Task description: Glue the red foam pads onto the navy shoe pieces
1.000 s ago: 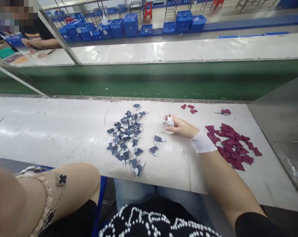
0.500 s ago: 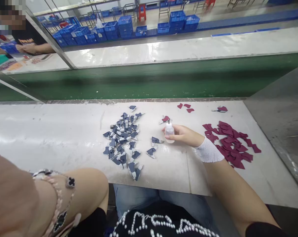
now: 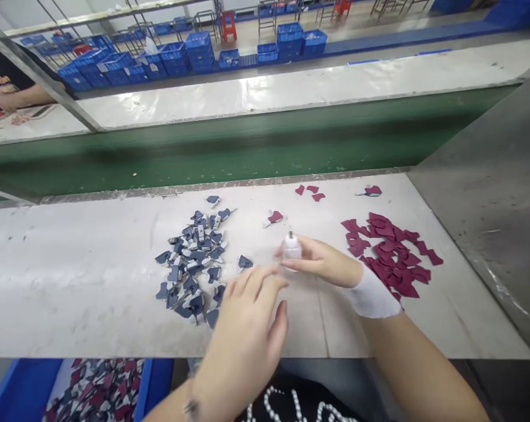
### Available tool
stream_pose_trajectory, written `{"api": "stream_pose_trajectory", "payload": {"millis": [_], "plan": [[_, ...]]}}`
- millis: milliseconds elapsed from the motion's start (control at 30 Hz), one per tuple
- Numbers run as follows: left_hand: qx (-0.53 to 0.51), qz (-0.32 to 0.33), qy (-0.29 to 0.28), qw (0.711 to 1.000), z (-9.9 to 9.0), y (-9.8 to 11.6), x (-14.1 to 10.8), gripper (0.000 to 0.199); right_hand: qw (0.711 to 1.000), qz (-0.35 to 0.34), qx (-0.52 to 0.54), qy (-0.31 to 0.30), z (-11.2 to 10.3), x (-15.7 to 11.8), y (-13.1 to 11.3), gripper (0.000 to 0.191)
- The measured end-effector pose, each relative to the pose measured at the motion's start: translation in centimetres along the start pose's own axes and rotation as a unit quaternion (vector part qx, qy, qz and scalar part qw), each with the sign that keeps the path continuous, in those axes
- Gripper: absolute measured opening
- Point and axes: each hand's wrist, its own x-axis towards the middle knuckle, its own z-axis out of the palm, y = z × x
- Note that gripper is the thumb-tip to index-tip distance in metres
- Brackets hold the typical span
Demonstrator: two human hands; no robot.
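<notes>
My right hand (image 3: 324, 259) is wrapped round a small white squeeze bottle (image 3: 292, 253) with a dark thin tip, held upright just above the white tabletop. My left hand (image 3: 254, 313) reaches over the table with fingers stretched forward and thumb apart; its fingertips are near a small dark-grey part (image 3: 244, 261). What lies under that palm is hidden. Left of it spreads a pile of dark-grey and white parts (image 3: 197, 255). Beyond the bottle lies a single part with a maroon piece on top (image 3: 275, 217).
Maroon flat pieces (image 3: 390, 246) are heaped at the right, with 3 loose maroon pieces (image 3: 312, 189) farther back. Another maroon-topped part (image 3: 373, 191) lies behind the heap. A blue bin (image 3: 153, 381) of finished-looking maroon and grey parts stands below the table edge. A metal panel (image 3: 489, 205) borders the right.
My left hand has come from the lower left to over the table beside the grey parts. My right hand still holds the bottle, now nearer me. The view has shifted, showing the blue bin.
</notes>
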Motion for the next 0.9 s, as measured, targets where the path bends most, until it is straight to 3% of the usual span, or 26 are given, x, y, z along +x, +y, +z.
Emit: {"api": "stream_pose_trajectory", "payload": {"millis": [133,233,400,567,667,733,833,900], "plan": [[0.177,-0.022,-0.022,0.984,4.9,-2.4,0.2,0.045,0.997,0.042,0.006,0.067,-1.6,-4.9,-0.6,0.043],[0.238,-0.009,-0.035,0.971,6.1,-4.5,0.5,0.046,0.994,0.059,0.014,0.086,-1.7,-8.1,0.1,0.042],[0.237,-0.001,-0.078,0.968,3.3,-8.0,0.8,0.048,0.994,0.008,0.043,0.105,-2.9,-11.1,1.9,0.037],[0.204,0.054,-0.080,0.974,-0.4,-10.7,1.3,0.033,0.983,-0.052,0.093,0.149,-4.7,-11.7,2.6,0.031],[0.171,0.078,-0.018,0.982,-1.5,-10.7,2.4,0.021,0.981,-0.065,0.120,0.141,-5.5,-11.1,1.6,0.035],[0.156,0.078,0.018,0.985,-1.1,-9.7,3.5,0.016,0.981,-0.073,0.132,0.118,-6.0,-10.1,0.7,0.036],[0.171,0.068,-0.004,0.983,0.5,-7.5,5.2,0.017,0.981,-0.093,0.146,0.090,-6.9,-8.1,-0.3,0.038],[0.164,0.058,-0.049,0.984,1.3,-6.1,5.9,0.022,0.980,-0.104,0.157,0.070,-7.2,-6.7,-0.3,0.038]]}}
